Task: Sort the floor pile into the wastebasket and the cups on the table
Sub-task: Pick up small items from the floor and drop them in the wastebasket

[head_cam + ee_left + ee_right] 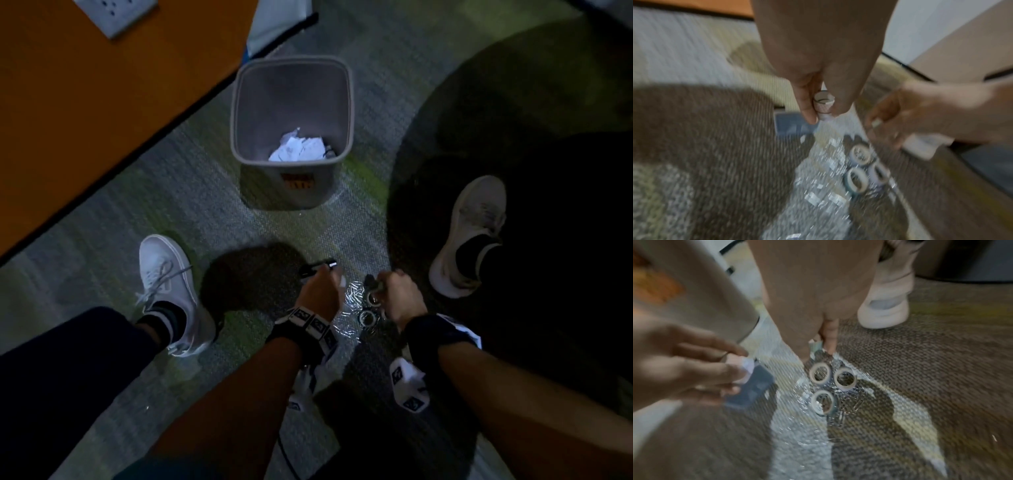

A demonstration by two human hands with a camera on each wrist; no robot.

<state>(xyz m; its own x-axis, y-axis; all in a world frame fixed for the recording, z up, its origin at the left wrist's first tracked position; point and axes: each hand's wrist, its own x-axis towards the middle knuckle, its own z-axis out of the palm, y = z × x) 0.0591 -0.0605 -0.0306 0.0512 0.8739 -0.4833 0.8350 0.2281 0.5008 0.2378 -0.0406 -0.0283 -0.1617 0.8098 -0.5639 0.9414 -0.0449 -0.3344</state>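
Grey-green carpet [191, 192] covers the floor, dimly lit, with an orange desk [85, 113] filling the head view toward 10 o'clock.

A grey wastebasket [291, 185] stands upright on the carpet at 12 o'clock from the hands; crumpled white paper [298, 148] lies at its bottom.

The floor pile [824, 386] sits between the two wrists, on a sheet of clear bubble wrap [818, 186]. It comprises three small tape rolls [820, 375] lying close together and a scatter of paper clips [846, 408] at 5 o'clock from them. A dark blue rectangular item [752, 391] lies on the carpet at 9 o'clock from the rolls — blurred, so its nature cannot be told.

Left hand [320, 291]: grip narrow, thumb and fingers [807, 104] pinching a small white tape roll [823, 104], held above the far edge of the wrap.

Right hand [402, 296]: fingers [829, 335] curled downward, closed on a small pale, blue-green item [816, 344] at 12 o'clock from the three rolls; the item is largely hidden by the hand and cannot be identified with certainty.

White shoes stand either side — the left shoe [169, 291] at 9 o'clock from the hands, the right shoe [469, 236] at 2 o'clock. Both wrists carry dark bands with white marker tags [308, 325].
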